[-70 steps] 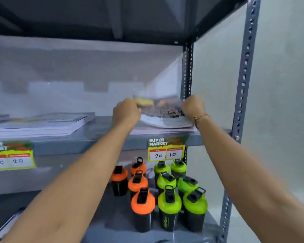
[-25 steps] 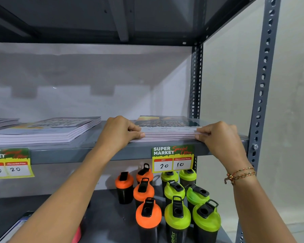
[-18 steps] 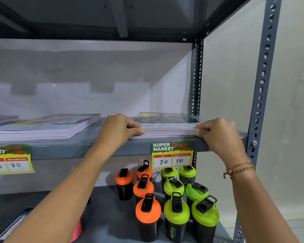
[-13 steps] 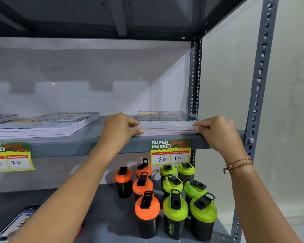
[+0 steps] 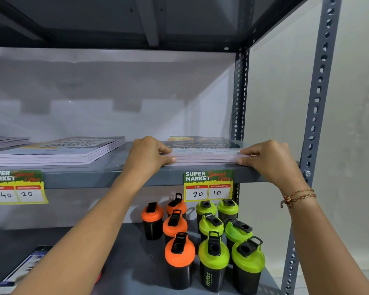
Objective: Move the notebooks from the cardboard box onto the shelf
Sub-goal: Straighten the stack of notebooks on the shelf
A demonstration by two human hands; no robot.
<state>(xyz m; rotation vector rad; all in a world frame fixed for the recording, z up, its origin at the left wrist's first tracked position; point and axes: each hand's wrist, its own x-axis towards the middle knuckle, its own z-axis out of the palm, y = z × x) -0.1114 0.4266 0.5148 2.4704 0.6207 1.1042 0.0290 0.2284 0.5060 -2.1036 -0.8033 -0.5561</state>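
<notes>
The right hand point(image 5: 273, 161) is wearing a thin string bracelet point(image 5: 298, 196), red, green and yellow. Both arms are showing no sleeves.

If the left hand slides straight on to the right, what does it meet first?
The left hand already touches the notebook stack at its left edge, so it would push that stack toward the right hand.

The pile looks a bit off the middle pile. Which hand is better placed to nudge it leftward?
Probably the right hand: it rests against the right end of the notebooks, so it can push them leftward.
</notes>
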